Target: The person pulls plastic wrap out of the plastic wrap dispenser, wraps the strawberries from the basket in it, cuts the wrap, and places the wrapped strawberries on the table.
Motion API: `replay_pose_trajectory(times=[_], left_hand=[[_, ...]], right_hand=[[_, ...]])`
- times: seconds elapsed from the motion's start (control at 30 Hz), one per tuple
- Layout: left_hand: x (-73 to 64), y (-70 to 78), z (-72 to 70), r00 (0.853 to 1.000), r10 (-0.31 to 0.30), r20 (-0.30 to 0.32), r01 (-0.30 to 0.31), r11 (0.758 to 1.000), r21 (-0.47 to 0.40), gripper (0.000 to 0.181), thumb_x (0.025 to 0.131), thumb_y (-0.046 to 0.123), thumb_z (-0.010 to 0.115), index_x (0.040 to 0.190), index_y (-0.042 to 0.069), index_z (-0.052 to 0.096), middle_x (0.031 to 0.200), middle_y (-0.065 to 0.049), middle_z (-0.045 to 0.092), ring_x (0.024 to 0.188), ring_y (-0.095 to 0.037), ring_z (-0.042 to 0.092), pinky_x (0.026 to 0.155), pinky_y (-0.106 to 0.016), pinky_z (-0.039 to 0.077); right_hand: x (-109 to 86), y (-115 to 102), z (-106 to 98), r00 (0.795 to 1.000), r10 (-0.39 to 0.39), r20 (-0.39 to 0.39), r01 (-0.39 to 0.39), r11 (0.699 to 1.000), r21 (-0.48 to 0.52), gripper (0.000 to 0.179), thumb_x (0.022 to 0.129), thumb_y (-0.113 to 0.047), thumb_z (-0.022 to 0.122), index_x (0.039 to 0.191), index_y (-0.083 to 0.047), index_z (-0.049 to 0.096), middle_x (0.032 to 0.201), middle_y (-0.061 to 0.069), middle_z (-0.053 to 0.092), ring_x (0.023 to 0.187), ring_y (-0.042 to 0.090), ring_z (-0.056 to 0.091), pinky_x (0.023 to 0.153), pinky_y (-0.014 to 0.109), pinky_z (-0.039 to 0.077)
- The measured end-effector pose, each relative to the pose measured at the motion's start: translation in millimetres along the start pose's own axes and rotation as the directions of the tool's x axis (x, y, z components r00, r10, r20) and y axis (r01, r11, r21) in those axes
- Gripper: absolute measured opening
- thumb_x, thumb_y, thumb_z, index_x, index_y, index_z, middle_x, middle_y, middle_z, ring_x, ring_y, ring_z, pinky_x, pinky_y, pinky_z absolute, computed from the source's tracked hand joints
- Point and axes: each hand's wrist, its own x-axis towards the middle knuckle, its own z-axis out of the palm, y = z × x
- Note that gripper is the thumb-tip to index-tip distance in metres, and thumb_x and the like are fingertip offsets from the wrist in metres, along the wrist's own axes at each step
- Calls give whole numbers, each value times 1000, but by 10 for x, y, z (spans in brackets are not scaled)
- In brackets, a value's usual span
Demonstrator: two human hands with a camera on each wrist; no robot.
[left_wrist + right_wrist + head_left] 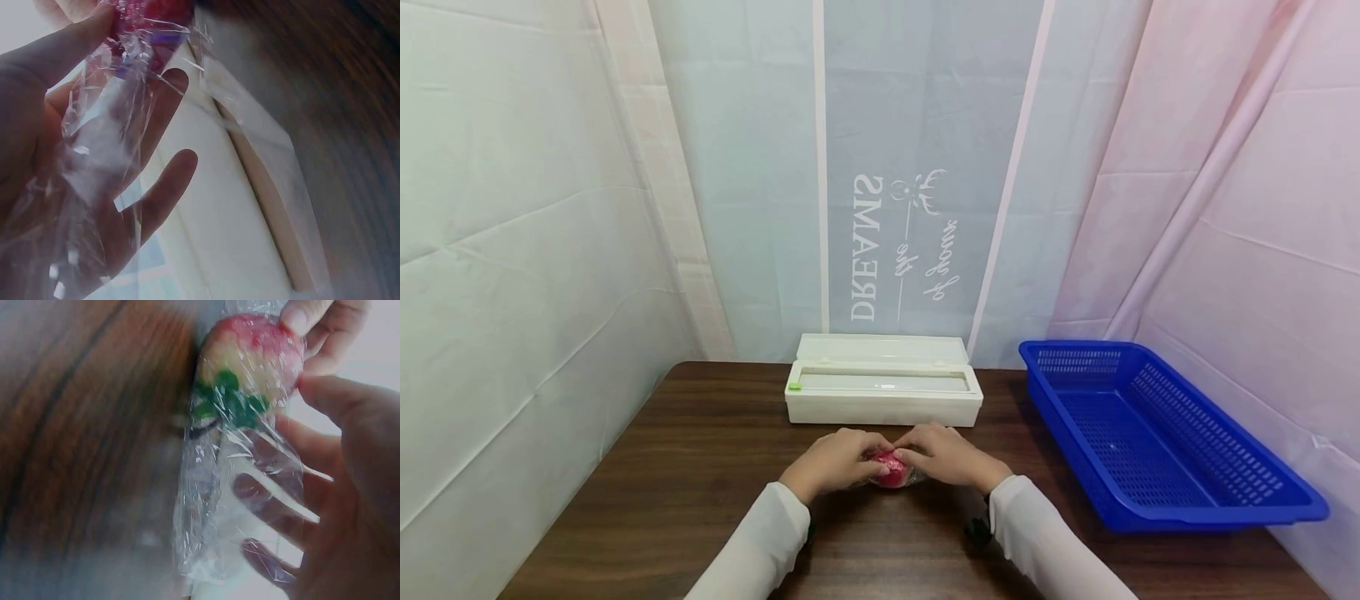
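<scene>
Between my two hands is a red strawberry [892, 472] with a pale cream part and green leaves, wrapped in clear plastic film [212, 506]. My left hand [838, 461] pinches it from the left with the thumb and fingers. From the right, my right hand [953, 457] pinches it at the leafy end, its thumb and index finger close to the left hand's fingertips. Loose film trails from the strawberry over both palms in the wrist views. The remaining fingers of each hand are spread behind the film.
Just beyond the hands stands a white cling film dispenser [883, 407], its clear lid [882, 347] raised and a green slider [794, 386] at its left end. A blue plastic basket [1090, 454] sits on the right of the dark wooden table [700, 467]. Curtains [760, 208] surround the table.
</scene>
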Motion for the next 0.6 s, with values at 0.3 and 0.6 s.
replay_pose_trajectory(times=[0.3,0.6], left_hand=[[29,-78,5,1000,15,-3,-15,1000,-12,28,90,36,61,115,24,66,106,9,67,91,-3,56,83,-37,52],[48,-124,14,1000,-17,3,17,999,-33,30,90,34,61,116,22,67,106,7,68,85,-2,55,78,-35,52]], right_hand=[[-42,-101,33,975,-44,-217,32,998,-59,10,86,-33,66,94,-27,70,90,-18,66,92,9,50,83,44,40],[-92,-93,117,978,-56,-201,16,981,-194,40,72,-50,75,105,-27,66,101,-18,66,99,12,49,90,47,39]])
